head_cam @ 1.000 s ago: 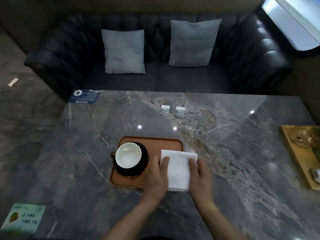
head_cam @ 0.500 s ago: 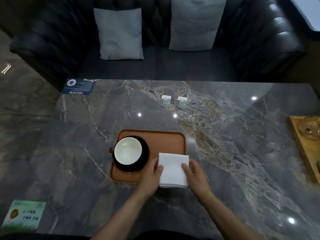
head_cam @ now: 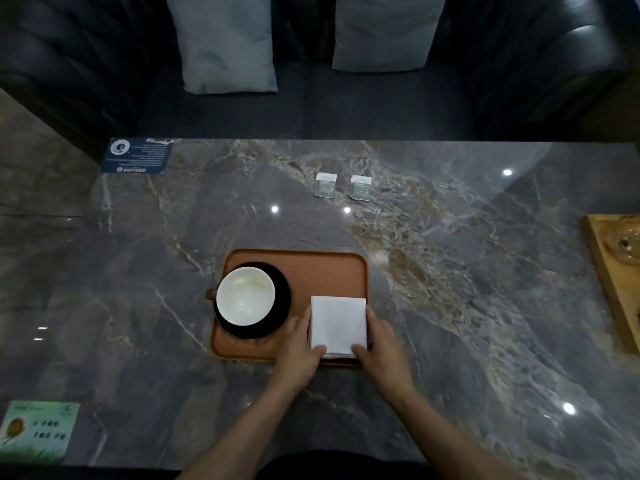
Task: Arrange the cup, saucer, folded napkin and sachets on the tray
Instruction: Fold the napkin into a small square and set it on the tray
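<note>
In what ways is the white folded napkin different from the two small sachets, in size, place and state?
The white folded napkin is far larger than either of the two small sachets. The napkin lies on the brown tray, beside the black saucer; the sachets lie on the bare marble table, beyond the tray. The left hand and right hand touch the napkin's edges; nothing touches the sachets. All lie flat.
</note>
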Motion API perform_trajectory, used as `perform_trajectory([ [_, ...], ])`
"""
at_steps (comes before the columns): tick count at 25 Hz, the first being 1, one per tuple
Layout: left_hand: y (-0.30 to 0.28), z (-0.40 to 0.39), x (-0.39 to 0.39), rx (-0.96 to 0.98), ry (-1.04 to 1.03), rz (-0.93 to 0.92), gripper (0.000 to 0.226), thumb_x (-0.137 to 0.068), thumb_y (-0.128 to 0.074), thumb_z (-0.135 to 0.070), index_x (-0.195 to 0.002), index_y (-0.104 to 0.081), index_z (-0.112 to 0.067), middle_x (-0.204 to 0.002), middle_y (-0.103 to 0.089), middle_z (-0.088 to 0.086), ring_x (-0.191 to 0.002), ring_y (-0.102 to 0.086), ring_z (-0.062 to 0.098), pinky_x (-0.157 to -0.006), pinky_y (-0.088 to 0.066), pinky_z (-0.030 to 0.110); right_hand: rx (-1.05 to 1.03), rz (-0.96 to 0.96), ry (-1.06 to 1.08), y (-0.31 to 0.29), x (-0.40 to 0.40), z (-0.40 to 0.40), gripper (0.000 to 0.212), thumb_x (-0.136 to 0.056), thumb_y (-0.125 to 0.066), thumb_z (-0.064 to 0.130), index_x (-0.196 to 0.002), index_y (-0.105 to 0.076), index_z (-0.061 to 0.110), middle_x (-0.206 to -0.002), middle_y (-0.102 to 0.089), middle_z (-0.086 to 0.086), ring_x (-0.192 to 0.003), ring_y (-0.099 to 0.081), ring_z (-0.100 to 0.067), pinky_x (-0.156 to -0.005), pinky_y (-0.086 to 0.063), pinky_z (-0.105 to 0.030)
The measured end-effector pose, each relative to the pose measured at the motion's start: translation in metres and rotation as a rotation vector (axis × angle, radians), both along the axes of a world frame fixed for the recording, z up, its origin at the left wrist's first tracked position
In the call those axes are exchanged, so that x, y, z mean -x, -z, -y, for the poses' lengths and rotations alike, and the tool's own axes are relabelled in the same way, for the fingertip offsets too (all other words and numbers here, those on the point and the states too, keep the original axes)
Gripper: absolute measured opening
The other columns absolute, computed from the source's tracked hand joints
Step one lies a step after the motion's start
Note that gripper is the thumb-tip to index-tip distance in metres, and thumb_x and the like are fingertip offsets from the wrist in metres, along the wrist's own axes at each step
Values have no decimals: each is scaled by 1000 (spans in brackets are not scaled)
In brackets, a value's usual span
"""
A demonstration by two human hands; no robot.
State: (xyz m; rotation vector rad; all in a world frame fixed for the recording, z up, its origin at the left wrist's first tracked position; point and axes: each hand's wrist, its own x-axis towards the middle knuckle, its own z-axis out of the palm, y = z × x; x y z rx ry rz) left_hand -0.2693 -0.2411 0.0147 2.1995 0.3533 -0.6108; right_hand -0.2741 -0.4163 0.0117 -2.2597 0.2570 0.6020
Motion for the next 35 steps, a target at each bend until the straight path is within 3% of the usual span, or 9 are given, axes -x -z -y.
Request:
perform_trajectory([
  [2, 4, 1, 4, -45, 58, 40, 83, -83, -69, -18, -152, -24, -26, -143, -38, 3, -131, -39, 20, -99, -22, 13, 51, 8, -5, 2, 6, -4, 79, -89, -62, 19, -155, -18, 21, -143, -43, -5, -122, -49, -19, -96, -42, -29],
  [4, 7, -1, 6, -94, 103, 52, 83, -84, -68, -24, -152, -21, -26, -141, -38, 3, -130, -41, 21, -105, -29, 22, 117, 53, -26, 4, 12, -6, 78, -91, -60, 23, -156, -16, 19, -147, -37, -6, -126, -45, -20, -99, -42, -31],
  [7, 12, -3, 9, -201, 153, 56, 87, -86, -65, -35, -153, -9, -30, -148, -32, 1, -134, -36, 21, -111, -31, 35, 257, 113, -78, 10, 17, -1, 73, -92, -59, 36, -154, -23, 20, -149, -37, -6, -131, -40, -23, -105, -39, -35],
  [11, 17, -14, 20, -375, 282, 155, 79, -90, -52, -51, -150, -2, -41, -143, -38, -6, -127, -36, 18, -106, -28, 41, 346, 122, -122, 13, 24, 6, 63, -93, -53, 50, -150, -33, 29, -147, -40, -1, -124, -43, -24, -102, -41, -37],
  [16, 19, -18, 24, -425, 355, 176, 63, -94, -46, -51, -150, -21, -37, -147, -39, -8, -130, -32, 18, -105, -28, 38, 461, 339, -278, 16, 44, 9, 45, -95, -55, 37, -137, -56, 21, -144, -53, -5, -123, -55, -35, -91, -49, -46],
  [21, 11, -21, 31, -505, 532, 347, 58, -95, -51, -41, -148, -38, -22, -155, -38, 2, -133, -46, 24, -100, -45, 45, 554, 438, -538, 21, 63, 28, 57, -95, -40, 46, -145, -46, 18, -155, -40, 1, -140, -39, -31, -109, -28, -47],
  [27, 11, -33, 41, -580, 728, 233, 68, -90, -36, -54, -148, -36, -19, -154, -40, 2, -140, -39, 24, -107, -35, 55, 554, 342, -636, 18, 69, 34, 65, -93, -43, 53, -149, -39, 20, -158, -34, 4, -143, -34, -29, -111, -23, -50],
  [32, 21, -42, 36, -554, 802, 162, 78, -92, -25, -62, -154, 6, -27, -164, -1, -3, -150, 11, 20, -117, 2, 54, 558, 320, -640, 10, 67, 32, 64, -92, -42, 54, -147, -43, 21, -154, -40, 4, -141, -38, -29, -111, -21, -49],
  [35, 20, -43, 33, -553, 843, 136, 81, -90, -24, -61, -151, 17, -27, -164, 8, -3, -147, 21, 19, -116, 8, 53, 565, 306, -654, 5, 65, 33, 64, -91, -42, 53, -146, -45, 21, -153, -42, 4, -140, -40, -30, -110, -21, -50],
])
